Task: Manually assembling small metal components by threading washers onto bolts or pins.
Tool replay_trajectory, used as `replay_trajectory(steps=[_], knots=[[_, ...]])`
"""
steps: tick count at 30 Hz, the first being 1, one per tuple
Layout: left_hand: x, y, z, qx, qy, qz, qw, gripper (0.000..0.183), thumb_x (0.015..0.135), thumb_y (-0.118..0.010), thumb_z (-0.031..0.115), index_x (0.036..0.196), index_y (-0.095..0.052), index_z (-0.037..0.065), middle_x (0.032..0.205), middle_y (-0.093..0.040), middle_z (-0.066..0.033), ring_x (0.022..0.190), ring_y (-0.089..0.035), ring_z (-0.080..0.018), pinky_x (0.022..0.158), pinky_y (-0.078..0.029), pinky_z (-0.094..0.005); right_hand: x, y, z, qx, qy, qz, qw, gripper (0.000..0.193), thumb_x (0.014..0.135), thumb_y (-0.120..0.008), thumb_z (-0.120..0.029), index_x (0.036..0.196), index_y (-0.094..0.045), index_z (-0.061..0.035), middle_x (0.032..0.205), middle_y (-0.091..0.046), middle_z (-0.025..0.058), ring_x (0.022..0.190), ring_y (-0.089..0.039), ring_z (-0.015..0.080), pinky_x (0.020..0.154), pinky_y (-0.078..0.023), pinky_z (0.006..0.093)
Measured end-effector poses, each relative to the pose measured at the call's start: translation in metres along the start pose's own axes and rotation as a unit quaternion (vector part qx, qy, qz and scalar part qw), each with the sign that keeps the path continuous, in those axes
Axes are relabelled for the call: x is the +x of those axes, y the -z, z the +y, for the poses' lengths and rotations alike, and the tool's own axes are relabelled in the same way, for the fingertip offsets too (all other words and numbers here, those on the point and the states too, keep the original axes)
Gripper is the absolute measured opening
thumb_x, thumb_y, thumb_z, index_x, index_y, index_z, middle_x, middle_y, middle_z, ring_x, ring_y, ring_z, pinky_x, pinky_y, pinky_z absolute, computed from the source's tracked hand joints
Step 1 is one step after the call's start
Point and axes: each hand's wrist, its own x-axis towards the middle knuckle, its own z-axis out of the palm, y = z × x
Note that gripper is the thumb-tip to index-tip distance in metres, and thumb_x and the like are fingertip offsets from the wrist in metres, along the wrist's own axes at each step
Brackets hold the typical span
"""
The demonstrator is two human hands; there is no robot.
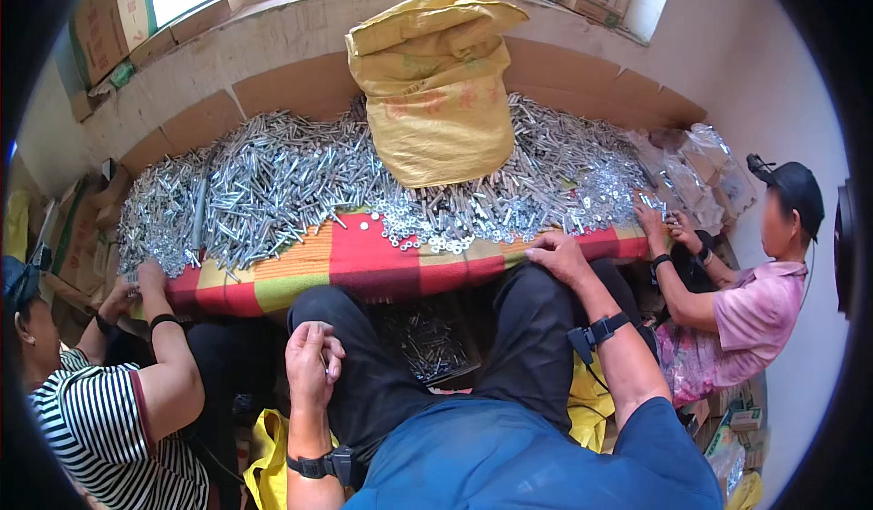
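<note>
My left hand [312, 357] rests on my left thigh with its fingers curled; whether it holds something small I cannot tell. My right hand [556, 255] lies on my right knee at the edge of the table, fingers bent, right beside loose silver washers [455, 230]. A big heap of silver bolts [273, 183] covers the table on a striped red, orange and green cloth [364, 265]. Between my knees sits a dark box of bolts [427, 339].
A yellow sack [436, 83] stands on the heap at the back. One person in a striped top [100, 428] works at the left, another in a pink top [755, 315] at the right. Plastic bags [691, 174] lie at the far right, cardboard boxes [105, 28] on the sill.
</note>
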Motion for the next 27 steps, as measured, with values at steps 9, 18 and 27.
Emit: replay_trajectory(steps=[9,18,27], knots=[[0.005,-0.015,0.004,0.051,0.003,0.023,0.998,0.024,0.109,-0.048,0.022,0.102,-0.059,0.003,0.068,-0.063,-0.0111,0.037,-0.045,-0.0098,0.034,-0.032,-0.0199,0.019,-0.051,-0.036,-0.027,0.200,0.100,0.974,0.010,0.082,-0.069,-0.009,0.084,-0.068,0.0010,0.081,-0.066,0.0184,0.080,-0.067,0.0355,0.073,-0.053,0.0422],[0.007,-0.035,0.010,0.081,0.039,0.027,0.996,0.026,0.110,-0.046,0.024,0.103,-0.059,0.003,0.068,-0.063,-0.0120,0.037,-0.046,-0.0102,0.034,-0.031,-0.0204,0.069,-0.102,-0.046,-0.096,0.251,0.123,0.955,0.008,0.086,-0.067,-0.011,0.092,-0.064,-0.0063,0.092,-0.060,0.0164,0.080,-0.065,0.0396,0.071,-0.055,0.0479],[0.035,-0.062,-0.004,0.076,0.094,-0.037,0.992,0.032,0.111,-0.042,0.030,0.107,-0.059,0.003,0.069,-0.064,-0.0131,0.037,-0.045,-0.0128,0.035,-0.032,-0.0227,0.094,-0.120,-0.049,-0.188,0.206,0.114,0.954,0.014,0.083,-0.068,-0.015,0.089,-0.061,-0.0040,0.096,-0.062,0.0191,0.079,-0.067,0.0411,0.070,-0.056,0.0511]])
